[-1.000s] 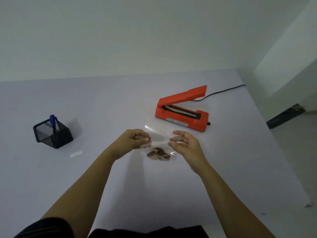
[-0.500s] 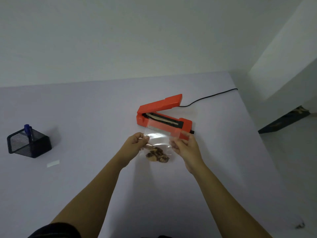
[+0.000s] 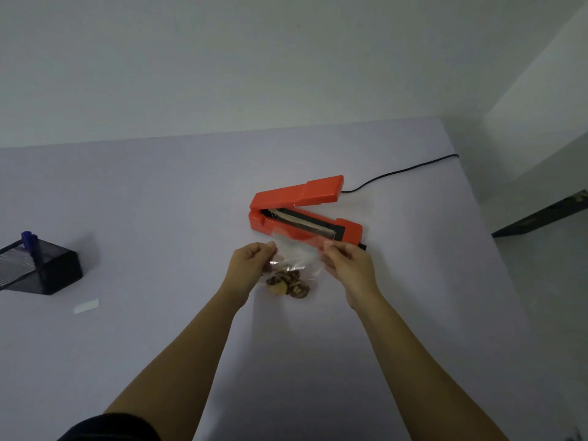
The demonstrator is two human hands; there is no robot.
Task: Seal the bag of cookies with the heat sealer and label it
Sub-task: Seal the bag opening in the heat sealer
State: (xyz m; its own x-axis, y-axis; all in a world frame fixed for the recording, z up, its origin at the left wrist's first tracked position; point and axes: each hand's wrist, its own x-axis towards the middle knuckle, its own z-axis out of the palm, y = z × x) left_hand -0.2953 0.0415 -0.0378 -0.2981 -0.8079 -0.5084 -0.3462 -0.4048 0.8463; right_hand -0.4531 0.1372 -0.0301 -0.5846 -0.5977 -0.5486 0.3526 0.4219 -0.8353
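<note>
A clear plastic bag [image 3: 297, 251] with several brown cookies [image 3: 288, 283] at its bottom is held between my hands. My left hand [image 3: 251, 261] pinches its left edge and my right hand [image 3: 348, 264] pinches its right edge. The bag's open top lies over the front edge of the orange heat sealer [image 3: 302, 211], whose lid stands raised above the sealing strip. A small white label [image 3: 86, 305] lies flat on the table at the left.
A black mesh pen holder [image 3: 41, 268] with a blue pen [image 3: 30, 241] stands at the far left. The sealer's black cord [image 3: 401, 171] runs off the table's right back edge. The table [image 3: 159, 202] is pale lilac; floor lies to the right.
Both hands have carried the bag forward, so its top now overlaps the sealer's front edge. A second ago the hands were just taking hold of the bag on the table.
</note>
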